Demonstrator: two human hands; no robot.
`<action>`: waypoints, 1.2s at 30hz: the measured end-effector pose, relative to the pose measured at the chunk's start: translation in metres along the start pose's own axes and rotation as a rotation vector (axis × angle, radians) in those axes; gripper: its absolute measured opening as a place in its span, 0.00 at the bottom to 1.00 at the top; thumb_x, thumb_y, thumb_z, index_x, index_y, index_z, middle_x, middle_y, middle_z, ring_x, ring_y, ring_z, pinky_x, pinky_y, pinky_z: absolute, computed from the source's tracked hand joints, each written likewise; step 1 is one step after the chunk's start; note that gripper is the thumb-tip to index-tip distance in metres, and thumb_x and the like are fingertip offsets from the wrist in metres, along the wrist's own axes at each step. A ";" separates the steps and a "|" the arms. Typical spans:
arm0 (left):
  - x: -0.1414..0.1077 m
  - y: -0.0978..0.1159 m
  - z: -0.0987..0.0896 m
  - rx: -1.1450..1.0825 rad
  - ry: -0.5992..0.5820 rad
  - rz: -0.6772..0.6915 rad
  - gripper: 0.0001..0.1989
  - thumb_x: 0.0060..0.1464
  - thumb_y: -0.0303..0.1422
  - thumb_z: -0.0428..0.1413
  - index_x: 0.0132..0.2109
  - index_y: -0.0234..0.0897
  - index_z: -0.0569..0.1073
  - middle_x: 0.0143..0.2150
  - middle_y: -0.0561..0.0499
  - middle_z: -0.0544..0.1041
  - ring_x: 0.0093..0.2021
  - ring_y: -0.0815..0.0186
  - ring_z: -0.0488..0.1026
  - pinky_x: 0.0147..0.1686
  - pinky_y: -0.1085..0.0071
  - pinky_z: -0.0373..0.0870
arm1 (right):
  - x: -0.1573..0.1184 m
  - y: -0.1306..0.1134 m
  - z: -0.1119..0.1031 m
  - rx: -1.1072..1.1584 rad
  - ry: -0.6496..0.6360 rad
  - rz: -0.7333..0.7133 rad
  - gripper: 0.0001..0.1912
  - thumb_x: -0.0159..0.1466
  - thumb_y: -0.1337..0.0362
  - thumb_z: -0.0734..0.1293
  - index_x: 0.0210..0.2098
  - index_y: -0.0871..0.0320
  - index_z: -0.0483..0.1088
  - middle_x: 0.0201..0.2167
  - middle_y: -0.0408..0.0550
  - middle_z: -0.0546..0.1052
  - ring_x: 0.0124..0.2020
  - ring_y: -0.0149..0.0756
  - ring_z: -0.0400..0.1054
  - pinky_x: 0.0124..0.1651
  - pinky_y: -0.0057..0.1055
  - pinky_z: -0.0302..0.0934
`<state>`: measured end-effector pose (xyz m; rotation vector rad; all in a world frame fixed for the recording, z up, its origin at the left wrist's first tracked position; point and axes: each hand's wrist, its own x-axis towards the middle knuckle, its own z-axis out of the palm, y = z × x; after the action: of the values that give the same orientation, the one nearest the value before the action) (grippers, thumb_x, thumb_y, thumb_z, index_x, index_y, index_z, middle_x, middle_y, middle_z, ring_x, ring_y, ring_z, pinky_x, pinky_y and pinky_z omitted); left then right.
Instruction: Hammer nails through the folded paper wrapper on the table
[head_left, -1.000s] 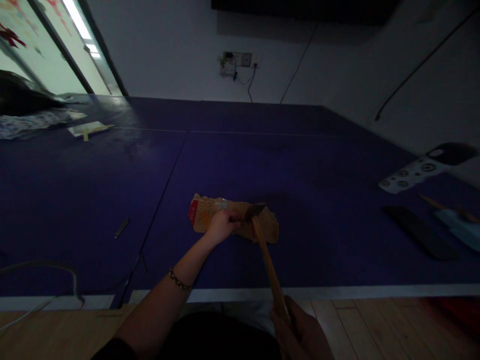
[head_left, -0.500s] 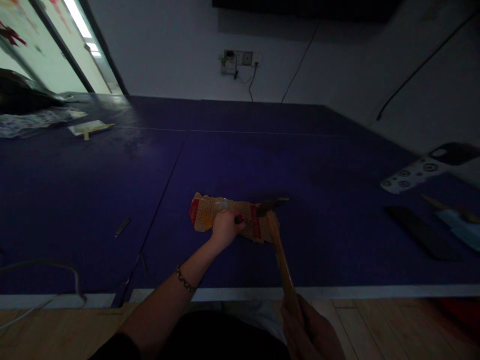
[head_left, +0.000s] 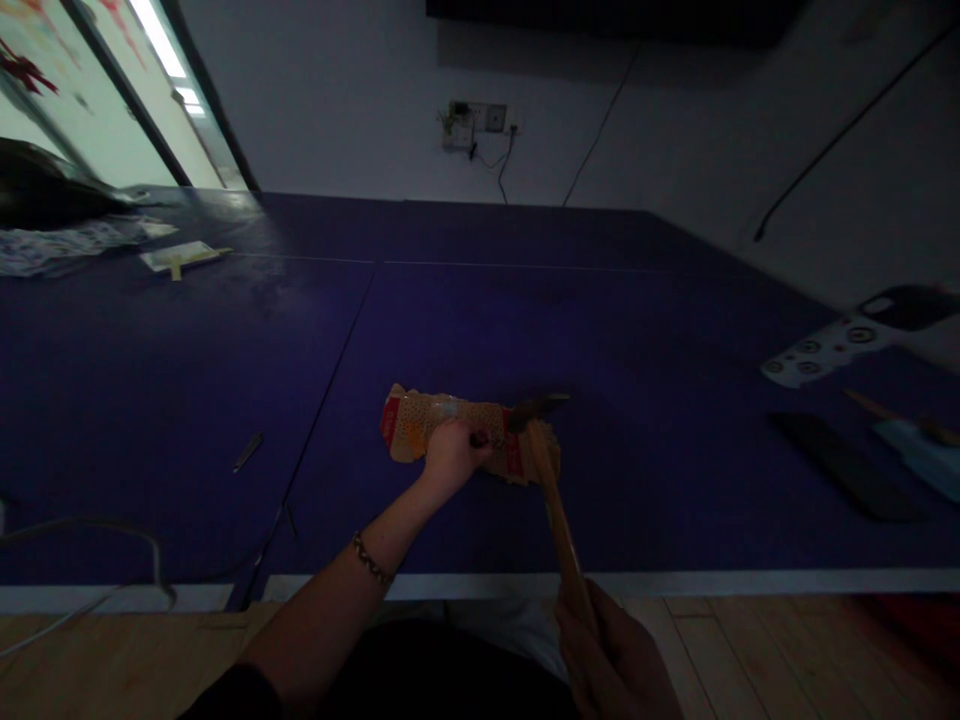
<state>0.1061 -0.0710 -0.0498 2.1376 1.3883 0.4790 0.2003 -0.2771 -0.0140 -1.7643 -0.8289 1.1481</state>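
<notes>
My right hand (head_left: 611, 650) is wrapped round the wooden handle of a hammer (head_left: 556, 510). The hammer's dark head is over the right part of a flattened piece of brown cardboard (head_left: 514, 458) with red bands. On the cardboard's middle rests my left hand (head_left: 450, 452), its fingers pinched round a small dark reddish object (head_left: 478, 438), too small to name. A strip of clear film and an orange patch show on the cardboard's left part.
The purple table (head_left: 637, 340) has a pale front edge. A small metal tool (head_left: 247, 452) and a cable (head_left: 154, 550) are at left, a white tray (head_left: 180, 256) farther back. At right are a dark slab (head_left: 844, 465) and a patterned white object (head_left: 821, 350).
The hammer head has moved slightly left, and my right hand has shifted a little left and up with it. My left hand has stayed in place on the cardboard.
</notes>
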 end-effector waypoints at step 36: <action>-0.100 -0.051 -0.100 -0.010 0.344 -0.122 0.15 0.48 0.40 0.49 0.36 0.36 0.73 0.33 0.48 0.76 0.32 0.62 0.72 0.36 0.67 0.68 | 0.097 0.030 -0.017 0.361 -0.075 -0.203 0.18 0.55 0.49 0.63 0.24 0.57 0.57 0.12 0.30 0.56 0.07 0.18 0.47 0.08 0.17 0.46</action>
<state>-0.0274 -0.1216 -0.0027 2.0133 1.6847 0.8319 0.2528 -0.2116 -0.0731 -1.3189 -0.7695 1.1515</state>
